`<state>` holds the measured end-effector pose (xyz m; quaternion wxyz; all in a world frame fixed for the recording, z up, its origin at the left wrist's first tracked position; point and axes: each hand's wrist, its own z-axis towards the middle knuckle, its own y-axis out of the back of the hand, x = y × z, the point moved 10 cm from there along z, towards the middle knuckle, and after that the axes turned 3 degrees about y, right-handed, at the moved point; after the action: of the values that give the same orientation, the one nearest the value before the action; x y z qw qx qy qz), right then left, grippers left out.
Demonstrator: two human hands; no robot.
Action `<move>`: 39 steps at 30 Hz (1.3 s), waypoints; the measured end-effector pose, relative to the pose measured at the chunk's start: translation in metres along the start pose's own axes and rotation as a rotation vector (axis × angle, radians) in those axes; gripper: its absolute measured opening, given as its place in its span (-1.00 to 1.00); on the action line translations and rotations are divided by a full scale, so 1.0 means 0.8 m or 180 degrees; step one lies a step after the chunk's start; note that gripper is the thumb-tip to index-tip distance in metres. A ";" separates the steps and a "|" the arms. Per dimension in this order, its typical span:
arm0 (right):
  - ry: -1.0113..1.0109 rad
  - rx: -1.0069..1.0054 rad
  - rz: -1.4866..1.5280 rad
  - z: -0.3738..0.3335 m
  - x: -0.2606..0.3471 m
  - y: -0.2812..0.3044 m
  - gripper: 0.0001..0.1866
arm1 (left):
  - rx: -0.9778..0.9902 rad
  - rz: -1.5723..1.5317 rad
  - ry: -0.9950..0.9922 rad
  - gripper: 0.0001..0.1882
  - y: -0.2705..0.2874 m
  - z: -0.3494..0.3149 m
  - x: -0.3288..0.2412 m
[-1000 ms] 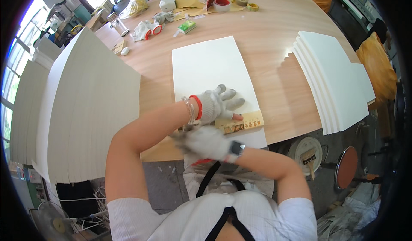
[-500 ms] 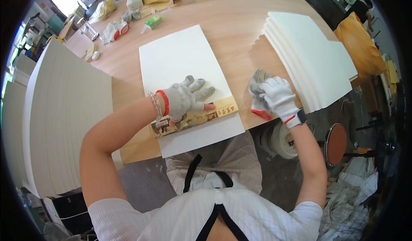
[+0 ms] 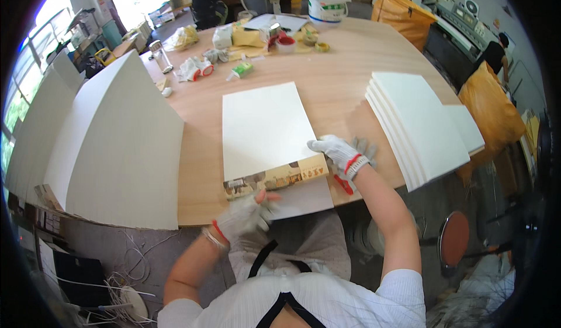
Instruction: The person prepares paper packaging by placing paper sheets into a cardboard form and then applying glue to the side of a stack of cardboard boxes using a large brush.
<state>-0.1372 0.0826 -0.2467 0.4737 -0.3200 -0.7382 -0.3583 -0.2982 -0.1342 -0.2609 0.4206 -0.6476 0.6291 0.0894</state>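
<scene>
A white board (image 3: pixel 266 132) lies on the table in front of me, with a tan printed strip (image 3: pixel 280 176) across its near part. White sheet (image 3: pixel 312 199) shows on the near side of the strip. My right hand (image 3: pixel 339 151), in a white knit glove, reaches to the board's right edge with fingers stretched toward the strip's end; some fingers are hidden. My left hand (image 3: pixel 245 214), gloved with a bare fingertip showing, is just nearer than the strip's left part and smeared by motion. A crumpled grey-white glove (image 3: pixel 366 148) lies beside my right hand.
Tall stacked white boards (image 3: pixel 128 141) stand at the left; a lower stack (image 3: pixel 409 123) sits at the right. Farther back are loose gloves (image 3: pixel 194 69), a green packet (image 3: pixel 241 69), a glass jar (image 3: pixel 160 57), tape rolls (image 3: pixel 286 44) and a white bucket (image 3: pixel 326 4). A round stool (image 3: pixel 454 239) stands at lower right.
My left hand has left the strip and come back toward me. My right hand has moved left, off the crumpled glove, to the board's edge. The view has tilted up.
</scene>
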 end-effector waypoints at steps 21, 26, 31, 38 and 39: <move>0.2625 0.0444 0.2077 -0.029 0.253 -0.083 -0.62 | -0.2241 0.1664 -0.4417 -0.43 -0.038 -0.325 -0.168; 0.3510 0.0247 0.1388 -0.058 0.433 -0.192 -0.80 | -0.5296 0.2475 -0.4487 -0.30 0.003 -0.520 -0.157; 0.2424 0.1342 0.2035 -0.029 0.534 -0.345 -0.69 | -0.5565 0.0259 -0.5102 -0.12 0.057 -0.636 -0.167; 0.2070 0.0732 -0.0937 -0.009 0.523 -0.404 -0.35 | -0.6394 0.0192 -0.3907 -0.08 0.204 -0.644 -0.121; 0.2081 0.0707 -0.0911 -0.017 0.523 -0.404 -0.34 | -0.6344 0.0166 -0.3971 -0.08 0.212 -0.644 -0.119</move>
<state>-0.5387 -0.0470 0.0728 0.6614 -0.0290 -0.6195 -0.4219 -0.6807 -0.3780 0.0518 -0.0385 -0.5215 -0.0206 0.8521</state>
